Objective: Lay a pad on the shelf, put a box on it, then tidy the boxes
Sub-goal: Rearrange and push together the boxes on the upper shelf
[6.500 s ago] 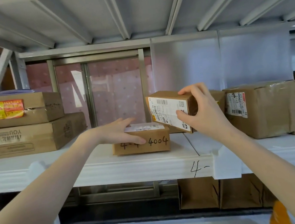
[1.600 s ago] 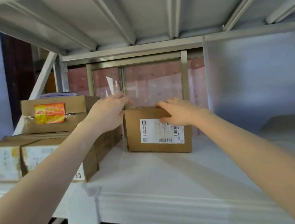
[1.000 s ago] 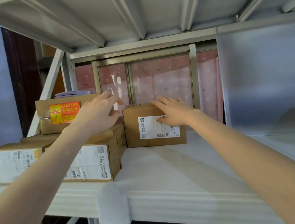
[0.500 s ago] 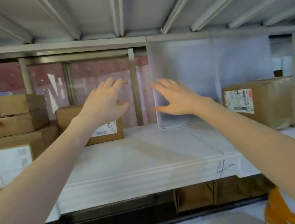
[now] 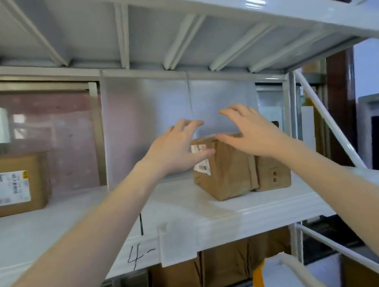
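Reaching toward the taped box (image 5: 225, 172) on the right of the shelf (image 5: 275, 206), both hands are spread and empty, fingers loosely curled. The left hand (image 5: 175, 150) hangs in front of the box's label face (image 5: 200, 158), its thumb across the label; I cannot tell whether it touches. The right hand (image 5: 251, 133) hovers over the top front edge, thumb near the corner. I judge this a two-sided grip being set up: one palm on each flank, because the box looks too wide for one hand. It sits on the white pad (image 5: 97, 216) that covers the shelf, so the pad-laying seems done and tidying is under way. A smaller box (image 5: 273, 171) stands touching its right side. Another labelled box (image 5: 7, 187) sits well apart at the far left, probably where boxes are being gathered. The crinkled tape wrap may be slippery under the palms
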